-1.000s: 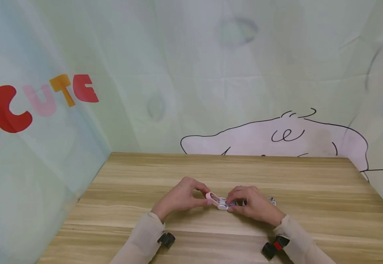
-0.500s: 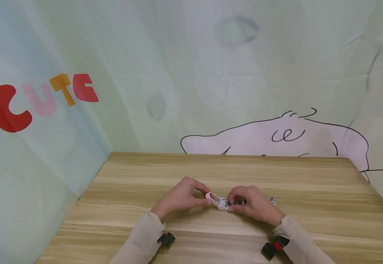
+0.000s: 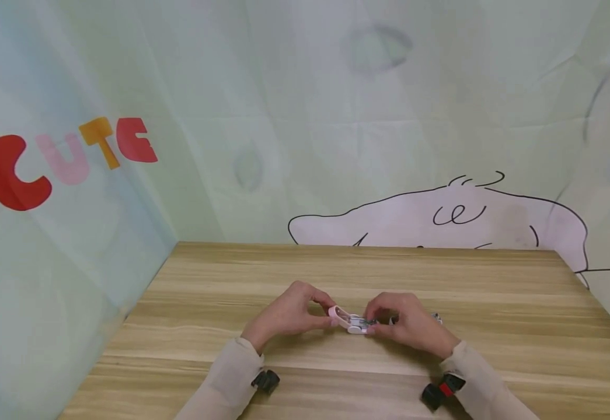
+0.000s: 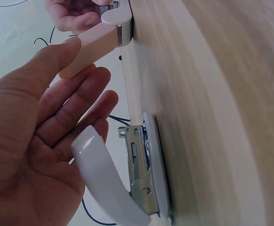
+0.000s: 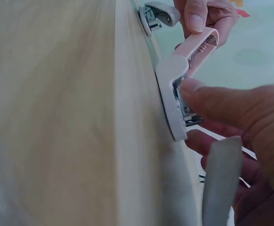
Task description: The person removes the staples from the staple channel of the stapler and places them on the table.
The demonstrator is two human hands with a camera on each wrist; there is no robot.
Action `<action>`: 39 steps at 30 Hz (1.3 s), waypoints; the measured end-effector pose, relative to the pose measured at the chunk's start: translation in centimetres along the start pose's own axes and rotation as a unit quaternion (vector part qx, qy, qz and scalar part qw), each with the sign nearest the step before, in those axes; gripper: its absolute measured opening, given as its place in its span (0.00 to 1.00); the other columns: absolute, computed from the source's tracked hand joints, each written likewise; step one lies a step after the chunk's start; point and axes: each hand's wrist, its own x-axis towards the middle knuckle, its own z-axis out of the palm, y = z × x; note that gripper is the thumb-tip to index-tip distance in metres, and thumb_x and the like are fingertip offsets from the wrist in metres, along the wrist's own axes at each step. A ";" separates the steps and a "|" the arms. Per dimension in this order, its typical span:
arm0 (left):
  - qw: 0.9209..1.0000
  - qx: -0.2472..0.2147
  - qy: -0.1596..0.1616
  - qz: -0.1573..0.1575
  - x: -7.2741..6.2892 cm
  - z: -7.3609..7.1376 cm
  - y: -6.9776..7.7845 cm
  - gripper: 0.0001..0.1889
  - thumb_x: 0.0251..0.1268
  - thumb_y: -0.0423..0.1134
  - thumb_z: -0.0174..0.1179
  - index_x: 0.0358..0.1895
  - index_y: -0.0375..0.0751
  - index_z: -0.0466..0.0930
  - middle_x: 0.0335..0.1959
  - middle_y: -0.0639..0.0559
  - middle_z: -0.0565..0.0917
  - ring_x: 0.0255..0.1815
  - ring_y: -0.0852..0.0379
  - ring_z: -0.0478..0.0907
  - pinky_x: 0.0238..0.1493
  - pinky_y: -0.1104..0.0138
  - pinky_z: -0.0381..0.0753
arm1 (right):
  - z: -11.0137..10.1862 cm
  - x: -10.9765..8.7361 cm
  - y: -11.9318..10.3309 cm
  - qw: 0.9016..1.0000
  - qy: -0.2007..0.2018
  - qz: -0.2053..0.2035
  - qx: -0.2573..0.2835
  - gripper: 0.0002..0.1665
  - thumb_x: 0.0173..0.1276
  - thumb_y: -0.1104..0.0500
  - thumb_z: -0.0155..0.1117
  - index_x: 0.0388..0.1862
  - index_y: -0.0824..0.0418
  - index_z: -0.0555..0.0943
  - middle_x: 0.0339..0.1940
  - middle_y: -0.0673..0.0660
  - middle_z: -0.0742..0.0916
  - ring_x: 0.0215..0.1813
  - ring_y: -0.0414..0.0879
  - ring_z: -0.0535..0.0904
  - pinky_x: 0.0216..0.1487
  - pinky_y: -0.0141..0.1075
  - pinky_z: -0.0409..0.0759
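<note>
A stapler [image 3: 356,324] with a pink top cover and a white base lies opened on the table between the hands. In the left wrist view, my left hand [image 4: 47,108] pinches the pink cover [image 4: 90,49] between thumb and fingers. My right hand [image 3: 407,321] is at the other end, with its thumb [image 5: 221,99] on the metal magazine [image 5: 186,106] and a fingertip by the end of the white base [image 5: 169,89]. Whether loose staples lie in the magazine is too small to tell.
Another opened stapler, with a pale handle [image 4: 101,174], stands beside my left hand in the left wrist view. A pale grey piece [image 5: 223,181] rises near my right hand. Small metal parts [image 3: 436,318] show beyond it on the wooden table [image 3: 220,268].
My right hand has shifted slightly to the right along the magazine, and more of the metal shows. The left hand and the pink cover have stayed in place.
</note>
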 end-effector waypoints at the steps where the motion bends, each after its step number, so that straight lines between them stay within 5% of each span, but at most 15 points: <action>1: 1.000 -0.001 0.000 0.000 0.0 0.0 0.0 0.06 0.68 0.45 0.76 0.44 0.56 0.94 0.42 0.64 0.92 0.48 0.52 0.84 0.59 0.52 0.82 | -0.1 -0.1 0.0 1.000 0.001 0.001 -0.001 0.11 0.65 0.59 0.81 0.42 0.47 0.87 0.44 0.43 0.92 0.46 0.35 0.88 0.51 0.33 0.87; 17: 1.000 0.007 0.003 0.007 0.1 0.1 0.0 0.06 0.67 0.44 0.76 0.44 0.55 0.95 0.41 0.64 0.92 0.46 0.52 0.85 0.58 0.52 0.83 | -1.2 -0.1 -0.2 0.999 0.029 0.016 -0.009 0.20 0.62 0.64 0.80 0.50 0.54 0.82 0.41 0.40 0.92 0.47 0.38 0.87 0.58 0.43 0.81; 24: 1.000 0.007 0.002 0.007 0.1 0.1 0.0 0.05 0.67 0.44 0.76 0.44 0.55 0.95 0.41 0.64 0.92 0.48 0.51 0.85 0.61 0.50 0.83 | -1.8 -0.1 -1.0 0.999 -0.035 0.013 -0.005 0.10 0.66 0.58 0.80 0.42 0.48 0.86 0.34 0.39 0.91 0.39 0.32 0.84 0.49 0.34 0.79; 31: 1.000 0.009 0.001 0.009 0.0 0.0 -0.1 0.05 0.68 0.44 0.76 0.44 0.55 0.94 0.41 0.64 0.92 0.48 0.53 0.85 0.62 0.51 0.83 | -1.7 0.1 -1.6 0.995 -0.102 0.000 -0.012 0.12 0.65 0.56 0.80 0.45 0.49 0.88 0.39 0.43 0.93 0.38 0.28 0.86 0.49 0.31 0.80; 39: 1.000 0.013 -0.002 0.007 0.1 0.1 0.0 0.06 0.67 0.46 0.76 0.44 0.56 0.94 0.41 0.64 0.92 0.46 0.52 0.83 0.57 0.53 0.82 | -1.5 0.0 -1.4 0.993 -0.108 0.006 -0.045 0.13 0.64 0.58 0.81 0.45 0.49 0.86 0.35 0.40 0.92 0.37 0.27 0.83 0.48 0.31 0.77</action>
